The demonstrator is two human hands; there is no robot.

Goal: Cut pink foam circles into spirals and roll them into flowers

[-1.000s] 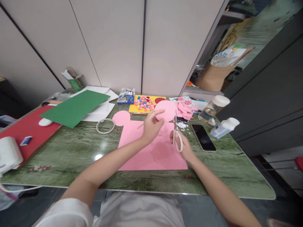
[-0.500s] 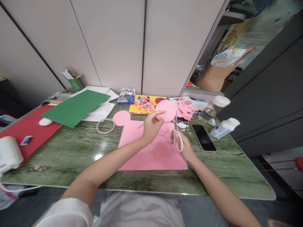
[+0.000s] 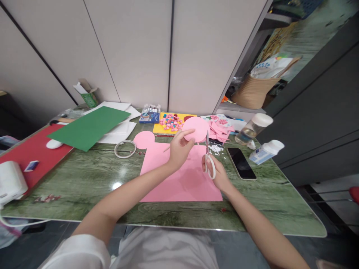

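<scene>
Pink paper circle [image 3: 198,129]: thin, flat, matte, smooth round edge. It is held up above the desk's [image 3: 84,179] middle, toward 12 o'clock. Left hand [image 3: 179,149] grip pinched on its 8 o'clock edge, thumb on top. Right hand [image 3: 217,173] grip clenched through the white loop handles of the scissors [image 3: 209,158]. The slim metal blades point to 12 and meet the circle's 4 o'clock edge.

Versus half a second earlier, blades sit a touch further toward 9 o'clock and circle is slightly higher. Hands otherwise in same spot, desk items unmoved.

Under both hands lies a large pink sheet [image 3: 182,179], flat, with a round lobe [image 3: 144,139] at its 10 o'clock corner. Desk surface is glossy green wood-grain.

- At 3 o'clock of the scissors: dark glossy phone [image 3: 241,162], white bottle [image 3: 266,151], clear jar [image 3: 252,129].
- White paper bits [image 3: 215,148] and a pink scrap pile [image 3: 221,130] lie just beside the blades at 1 o'clock.
- At 12: yellow sheet with coloured bits [image 3: 171,122], paint box [image 3: 149,116].
- At 9: white tape ring [image 3: 125,148], green sheet [image 3: 89,127], red sheet [image 3: 30,149].

The left hand hides part of the pink sheet.
</scene>
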